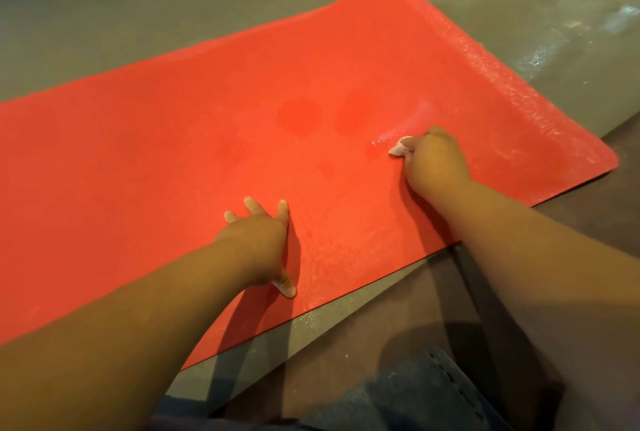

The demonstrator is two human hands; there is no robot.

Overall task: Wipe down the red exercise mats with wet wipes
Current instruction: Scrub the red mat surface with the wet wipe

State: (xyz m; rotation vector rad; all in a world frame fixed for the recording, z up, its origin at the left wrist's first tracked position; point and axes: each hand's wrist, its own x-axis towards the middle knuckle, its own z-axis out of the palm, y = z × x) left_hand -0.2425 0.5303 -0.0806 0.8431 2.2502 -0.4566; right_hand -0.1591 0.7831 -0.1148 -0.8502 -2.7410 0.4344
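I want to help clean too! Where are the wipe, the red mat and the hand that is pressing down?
wet wipe [399,148]: head view, white bit sticking out of the right hand [437,162].
red mat [156,160]: head view, bare middle.
left hand [259,243]: head view, its back.

Nothing legible: no lettering, label, brand mark, number or sign on the red mat [166,160], on the wet wipe [399,148] or on the grey floor [138,15].
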